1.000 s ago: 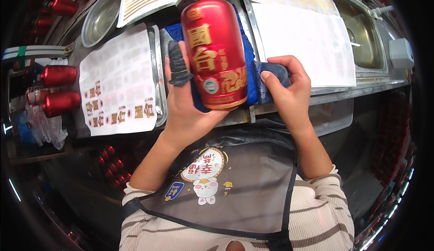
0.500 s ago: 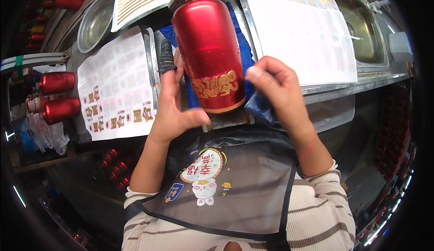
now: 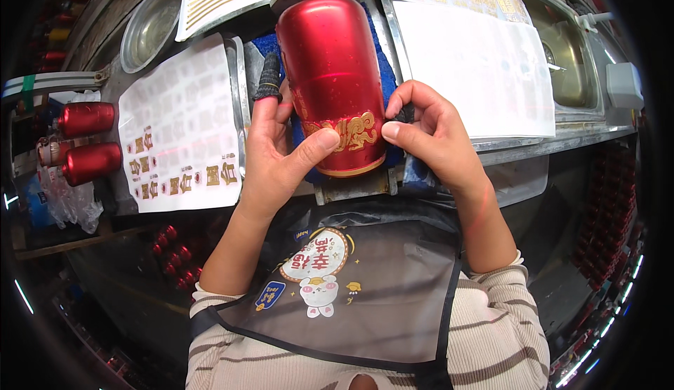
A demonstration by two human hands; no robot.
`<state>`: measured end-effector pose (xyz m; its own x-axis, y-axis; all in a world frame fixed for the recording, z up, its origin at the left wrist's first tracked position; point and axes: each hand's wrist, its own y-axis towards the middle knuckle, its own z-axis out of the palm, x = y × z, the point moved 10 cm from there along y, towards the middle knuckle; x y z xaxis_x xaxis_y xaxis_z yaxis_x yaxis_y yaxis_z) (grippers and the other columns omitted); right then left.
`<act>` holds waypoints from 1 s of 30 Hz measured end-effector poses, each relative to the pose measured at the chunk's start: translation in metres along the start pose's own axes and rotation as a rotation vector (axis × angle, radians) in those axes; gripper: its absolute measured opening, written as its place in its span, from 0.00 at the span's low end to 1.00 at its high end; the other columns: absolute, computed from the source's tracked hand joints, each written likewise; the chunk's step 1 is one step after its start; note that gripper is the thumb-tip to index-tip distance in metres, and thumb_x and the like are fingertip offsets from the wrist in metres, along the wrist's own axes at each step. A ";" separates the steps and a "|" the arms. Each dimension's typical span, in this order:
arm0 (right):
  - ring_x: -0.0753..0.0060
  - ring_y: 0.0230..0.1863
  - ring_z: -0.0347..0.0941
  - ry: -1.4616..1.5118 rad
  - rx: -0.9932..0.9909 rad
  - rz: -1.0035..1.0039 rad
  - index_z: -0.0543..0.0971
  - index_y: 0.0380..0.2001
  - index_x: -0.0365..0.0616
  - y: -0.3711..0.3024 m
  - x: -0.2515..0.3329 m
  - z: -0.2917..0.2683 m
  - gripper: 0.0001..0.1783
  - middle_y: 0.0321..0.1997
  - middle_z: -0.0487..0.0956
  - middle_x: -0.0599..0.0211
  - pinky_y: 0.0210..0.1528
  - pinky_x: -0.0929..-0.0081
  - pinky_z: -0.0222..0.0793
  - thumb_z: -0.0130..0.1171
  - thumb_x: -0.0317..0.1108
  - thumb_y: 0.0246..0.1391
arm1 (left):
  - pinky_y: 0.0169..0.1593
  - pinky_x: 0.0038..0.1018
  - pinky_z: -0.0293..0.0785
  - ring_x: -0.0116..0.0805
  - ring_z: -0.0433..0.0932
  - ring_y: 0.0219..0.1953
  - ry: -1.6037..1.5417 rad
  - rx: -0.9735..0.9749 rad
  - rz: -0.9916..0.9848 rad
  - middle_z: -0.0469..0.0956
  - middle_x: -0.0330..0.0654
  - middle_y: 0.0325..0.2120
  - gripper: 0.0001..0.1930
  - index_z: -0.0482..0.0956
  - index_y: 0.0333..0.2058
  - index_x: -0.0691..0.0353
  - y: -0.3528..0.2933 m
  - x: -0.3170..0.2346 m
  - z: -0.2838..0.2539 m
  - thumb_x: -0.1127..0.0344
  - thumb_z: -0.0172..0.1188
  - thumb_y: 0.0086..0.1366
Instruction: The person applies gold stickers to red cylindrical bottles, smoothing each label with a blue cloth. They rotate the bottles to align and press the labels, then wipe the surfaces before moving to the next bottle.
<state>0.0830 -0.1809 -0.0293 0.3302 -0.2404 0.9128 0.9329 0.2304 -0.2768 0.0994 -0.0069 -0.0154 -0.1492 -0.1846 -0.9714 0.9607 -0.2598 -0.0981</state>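
Observation:
A glossy red bottle [image 3: 330,60] lies with its clear neck pointing away from me, a raised gold band decal [image 3: 358,131] near its base. My left hand [image 3: 277,148] grips its lower left side, thumb laid on the decal and a dark knitted cover on one finger. At the lower right side my right hand [image 3: 432,123] has its fingers curled, with thumb and fingertips against the bottle's edge. Something black, seemingly a finger cover, shows between them. Blue cloth [image 3: 388,74] lies under the bottle, which rests on a metal stand [image 3: 354,186].
To the left lies a white sheet of gold and red decals [image 3: 175,116], with two red bottles [image 3: 88,118] beyond it. A metal bowl [image 3: 151,25] stands at the far left. White sheets [image 3: 477,67] lie at right beside a metal sink [image 3: 569,60].
My left thumb has come down onto the decal. My right hand has closed in on the bottle's right side. The bottle appears shifted slightly right, along with a small view shift.

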 end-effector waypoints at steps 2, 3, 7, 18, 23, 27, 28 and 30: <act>0.91 0.33 0.68 -0.031 -0.001 -0.036 0.73 0.36 0.42 0.003 0.002 0.000 0.11 0.34 0.75 0.77 0.34 0.90 0.64 0.67 0.29 0.55 | 0.64 0.32 0.64 0.36 0.71 0.60 0.003 -0.012 0.007 0.72 0.54 0.57 0.33 0.62 0.57 0.71 0.000 -0.001 0.000 0.66 0.72 0.59; 0.90 0.33 0.68 -0.047 -0.002 -0.054 0.73 0.36 0.42 0.004 0.003 0.000 0.11 0.34 0.76 0.77 0.34 0.90 0.64 0.67 0.30 0.55 | 0.63 0.31 0.64 0.36 0.71 0.59 -0.001 -0.011 -0.001 0.72 0.54 0.56 0.33 0.63 0.56 0.70 0.000 -0.001 0.001 0.66 0.72 0.59; 0.89 0.34 0.69 -0.104 -0.005 -0.026 0.74 0.34 0.42 0.005 0.007 -0.001 0.13 0.34 0.76 0.76 0.35 0.89 0.65 0.70 0.31 0.53 | 0.62 0.31 0.66 0.35 0.72 0.58 0.002 -0.016 -0.020 0.73 0.52 0.53 0.31 0.64 0.54 0.69 -0.001 -0.002 0.002 0.66 0.73 0.59; 0.86 0.31 0.71 -0.399 -0.214 -0.148 0.76 0.32 0.38 -0.016 0.037 0.015 0.11 0.32 0.77 0.74 0.34 0.86 0.68 0.69 0.29 0.51 | 0.65 0.31 0.62 0.35 0.69 0.61 0.037 0.005 -0.008 0.72 0.53 0.57 0.29 0.65 0.52 0.68 -0.002 0.000 -0.001 0.66 0.72 0.60; 0.89 0.30 0.67 -0.351 -0.215 -0.159 0.75 0.29 0.40 -0.024 0.050 0.022 0.05 0.28 0.74 0.77 0.33 0.88 0.62 0.63 0.24 0.51 | 0.68 0.32 0.57 0.36 0.65 0.65 -0.110 -0.015 0.030 0.68 0.55 0.61 0.31 0.63 0.59 0.71 -0.003 0.001 -0.004 0.67 0.68 0.63; 0.86 0.34 0.69 -0.319 -0.164 -0.122 0.76 0.30 0.38 -0.029 0.050 0.021 0.05 0.31 0.76 0.74 0.38 0.84 0.66 0.63 0.25 0.53 | 0.66 0.31 0.61 0.35 0.68 0.62 -0.028 -0.059 0.023 0.71 0.54 0.59 0.30 0.64 0.59 0.72 -0.002 -0.004 0.001 0.64 0.67 0.64; 0.85 0.34 0.69 -0.221 -0.196 -0.061 0.77 0.31 0.38 -0.026 0.044 0.016 0.05 0.31 0.77 0.74 0.38 0.84 0.67 0.63 0.26 0.53 | 0.65 0.31 0.62 0.35 0.69 0.61 -0.005 -0.076 0.032 0.72 0.53 0.58 0.30 0.65 0.58 0.72 -0.002 -0.004 0.002 0.63 0.68 0.64; 0.86 0.34 0.70 -0.051 -0.199 0.044 0.77 0.30 0.40 -0.019 0.032 0.012 0.06 0.31 0.77 0.74 0.38 0.83 0.67 0.65 0.29 0.54 | 0.63 0.30 0.64 0.34 0.71 0.59 0.047 -0.095 0.056 0.74 0.52 0.55 0.29 0.67 0.56 0.72 -0.002 -0.006 0.001 0.62 0.69 0.64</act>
<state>0.0737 -0.1813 0.0090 0.3682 -0.1847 0.9112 0.9295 0.0481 -0.3658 0.0984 -0.0066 -0.0093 -0.0853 -0.1511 -0.9848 0.9854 -0.1587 -0.0610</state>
